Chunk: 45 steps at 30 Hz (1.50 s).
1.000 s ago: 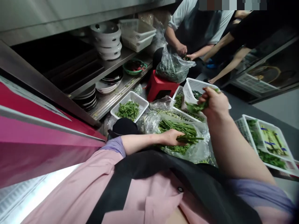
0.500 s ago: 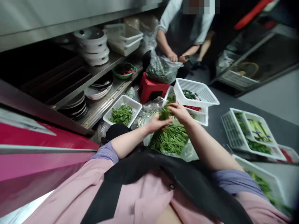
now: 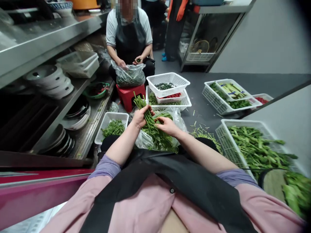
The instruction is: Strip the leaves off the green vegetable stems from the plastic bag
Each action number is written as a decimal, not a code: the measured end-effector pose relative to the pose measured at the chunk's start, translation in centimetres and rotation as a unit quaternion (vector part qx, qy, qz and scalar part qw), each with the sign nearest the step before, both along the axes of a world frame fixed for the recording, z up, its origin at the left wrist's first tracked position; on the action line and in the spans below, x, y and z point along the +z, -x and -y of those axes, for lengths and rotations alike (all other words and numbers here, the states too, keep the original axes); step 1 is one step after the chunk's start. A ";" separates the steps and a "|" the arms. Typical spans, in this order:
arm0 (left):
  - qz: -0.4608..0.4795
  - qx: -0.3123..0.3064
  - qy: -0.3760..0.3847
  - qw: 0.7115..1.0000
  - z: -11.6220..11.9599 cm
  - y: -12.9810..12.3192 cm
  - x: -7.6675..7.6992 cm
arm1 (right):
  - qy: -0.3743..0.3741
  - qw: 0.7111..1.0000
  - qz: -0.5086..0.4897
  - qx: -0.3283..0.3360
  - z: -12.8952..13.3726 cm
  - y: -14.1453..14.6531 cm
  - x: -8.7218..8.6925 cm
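Note:
My left hand (image 3: pixel 141 117) is closed round a bunch of long green leafy stems (image 3: pixel 148 120). The cut stem ends point up and away from me, and the leaves hang down towards my lap. On the other side of the bunch, my right hand (image 3: pixel 168 126) has its thumb and fingers pinched on the greens. Which stems they hold is partly hidden. Below both hands lies a clear plastic bag (image 3: pixel 179 118) with more greens in it. A white basket (image 3: pixel 98 137) of picked greens stands to the left.
Ahead, a person (image 3: pixel 130 35) handles a plastic bag on a red stool (image 3: pixel 131 100). Stacked white baskets (image 3: pixel 186 84) stand beside it. Trimmings (image 3: pixel 206 134) litter the floor near a large basket (image 3: pixel 224 142) of greens at right. A steel shelf (image 3: pixel 85 81) with dishes runs along the left.
The view has swung to the right and steadied. The bunch in my left hand now shows long stems pointing away. My right hand has moved from its top to its lower, leafy part.

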<state>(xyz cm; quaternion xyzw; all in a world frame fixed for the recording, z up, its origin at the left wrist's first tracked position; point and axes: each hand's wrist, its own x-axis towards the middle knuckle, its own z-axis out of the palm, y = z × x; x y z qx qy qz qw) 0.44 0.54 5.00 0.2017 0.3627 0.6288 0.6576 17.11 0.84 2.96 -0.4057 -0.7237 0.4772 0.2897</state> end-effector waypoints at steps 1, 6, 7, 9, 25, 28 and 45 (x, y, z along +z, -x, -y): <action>-0.008 -0.006 0.004 1.000 0.1 0.0 -0.1 | 0.004 1.000 -0.007 -0.008 0.0 -0.2 0.0; -0.080 -0.044 -0.019 0.996 0.5 0.6 -1.2 | 0.133 0.989 -0.057 0.009 -0.4 -0.8 -0.1; -0.087 -0.043 -0.027 0.995 0.5 0.6 -1.5 | 0.160 0.985 -0.057 0.012 -0.5 -0.6 -0.1; -0.091 -0.037 -0.041 0.994 0.5 0.6 -2.1 | 0.170 0.984 -0.045 0.007 -0.8 0.1 -0.2; -0.114 0.007 -0.068 0.991 -0.4 3.6 -1.7 | 0.246 0.958 -0.052 0.136 -4.0 1.2 1.5; -0.141 0.035 -0.095 0.985 -0.6 4.1 -0.9 | 0.262 0.951 -0.049 0.159 -3.7 1.3 1.1; -0.117 0.103 -0.092 0.983 -1.4 4.4 1.3 | 0.343 0.920 -0.158 0.103 -4.8 -1.9 0.9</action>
